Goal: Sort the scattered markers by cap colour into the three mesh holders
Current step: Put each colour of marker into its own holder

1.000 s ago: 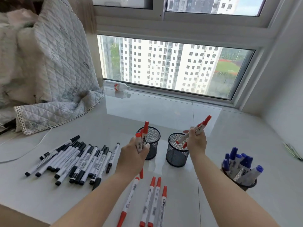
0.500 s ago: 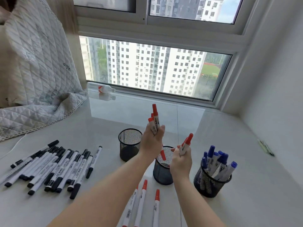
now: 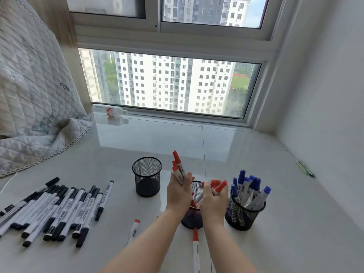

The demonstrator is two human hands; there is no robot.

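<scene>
left hand [image 3: 178, 191] grips a bunch of red-capped markers [image 3: 178, 168], caps up, just above the middle mesh holder [image 3: 194, 217]. right hand [image 3: 213, 201] grips more red markers [image 3: 219, 187] over the same holder's rim. blue-capped markers [image 3: 249, 187] stand in the right holder [image 3: 244, 215]; left holder [image 3: 146, 176] looks empty. black-capped markers [image 3: 57, 209] lie in a pile far left, two loose red markers [image 3: 134, 229] on the white surface [image 3: 295, 203] near the forearms

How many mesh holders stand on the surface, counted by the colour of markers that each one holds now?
blue-marker holder: 1
red-marker holder: 1
empty holder, with no markers showing: 1
Total: 3 holders
</scene>
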